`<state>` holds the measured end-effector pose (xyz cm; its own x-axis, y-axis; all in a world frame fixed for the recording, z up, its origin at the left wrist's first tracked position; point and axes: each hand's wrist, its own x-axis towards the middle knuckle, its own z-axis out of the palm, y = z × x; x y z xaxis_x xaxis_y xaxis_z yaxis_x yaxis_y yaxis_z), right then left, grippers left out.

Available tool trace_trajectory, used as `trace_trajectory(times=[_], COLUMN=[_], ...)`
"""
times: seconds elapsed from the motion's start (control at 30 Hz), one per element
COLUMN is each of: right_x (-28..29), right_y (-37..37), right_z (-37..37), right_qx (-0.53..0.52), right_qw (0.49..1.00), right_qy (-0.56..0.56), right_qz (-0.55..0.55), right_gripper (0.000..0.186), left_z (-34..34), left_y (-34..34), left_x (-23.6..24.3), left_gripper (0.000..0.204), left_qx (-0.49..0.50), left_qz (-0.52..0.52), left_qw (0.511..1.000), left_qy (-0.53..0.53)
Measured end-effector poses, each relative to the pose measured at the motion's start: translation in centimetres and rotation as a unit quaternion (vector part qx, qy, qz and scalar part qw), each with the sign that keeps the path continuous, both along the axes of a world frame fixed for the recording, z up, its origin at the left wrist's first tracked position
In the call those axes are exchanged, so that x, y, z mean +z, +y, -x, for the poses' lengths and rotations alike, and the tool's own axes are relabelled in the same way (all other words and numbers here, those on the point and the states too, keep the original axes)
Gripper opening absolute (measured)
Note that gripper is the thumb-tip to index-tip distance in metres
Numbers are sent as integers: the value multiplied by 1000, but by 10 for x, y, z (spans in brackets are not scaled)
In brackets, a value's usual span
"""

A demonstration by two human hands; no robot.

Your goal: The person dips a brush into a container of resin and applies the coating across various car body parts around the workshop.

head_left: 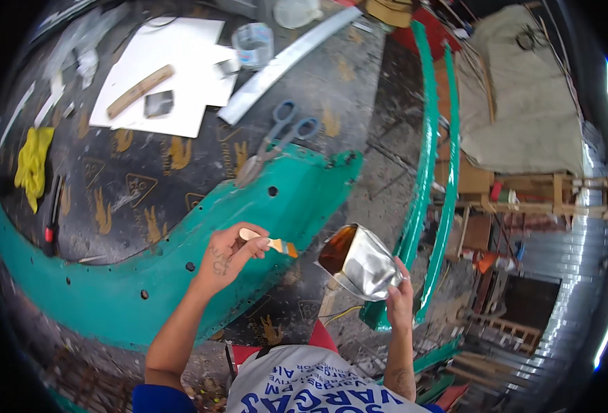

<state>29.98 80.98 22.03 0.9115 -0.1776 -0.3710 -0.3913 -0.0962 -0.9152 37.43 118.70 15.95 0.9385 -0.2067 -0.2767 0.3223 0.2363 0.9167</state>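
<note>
My left hand (229, 260) is closed on the wooden handle of a small brush (273, 244) with orange bristles, over a curved green panel (90, 289) that has several holes. My right hand (399, 289) grips a dented, silvery metal container (366, 268), tilted, with its open end toward the brush and amber-brown inside. Grey scissors with blue handles (297, 129) rest at the panel's upper edge.
The dark worktable (125, 186) carries white sheets (166, 48), a wooden piece, a clear container (252, 43), a metal strip (286, 58), a yellow glove (32, 165) and a red-black tool. Long green strips (424, 172) stand at right, near wooden frames (538, 205).
</note>
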Motion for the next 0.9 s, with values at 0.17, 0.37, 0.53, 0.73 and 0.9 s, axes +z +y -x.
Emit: trace_trajectory(times=[0.17, 0.37, 0.53, 0.73, 0.9], right_x=[4, 9, 24, 13, 3], right_y=[9, 17, 25, 28, 18], right_z=[19, 29, 21, 8, 6], right_qx=[3, 34, 10, -3, -4], right_qw=[1000, 999, 1000, 999, 998], right_qy=[-18, -30, -14, -33, -22], right_qz=[2, -8, -16, -16, -50], right_gripper=[80, 77, 72, 70, 70], left_z=[-14, -8, -13, -10, 1], left_y=[-53, -82, -52, -27, -13], left_x=[39, 30, 25, -9, -38], left_gripper=[22, 22, 19, 24, 26], left_qx=[-125, -179, -93, 7, 119], left_qz=[-89, -210, -121, -6, 58], left_qw=[961, 883, 970, 998, 991], left_qy=[-232, -380, -187, -54, 4])
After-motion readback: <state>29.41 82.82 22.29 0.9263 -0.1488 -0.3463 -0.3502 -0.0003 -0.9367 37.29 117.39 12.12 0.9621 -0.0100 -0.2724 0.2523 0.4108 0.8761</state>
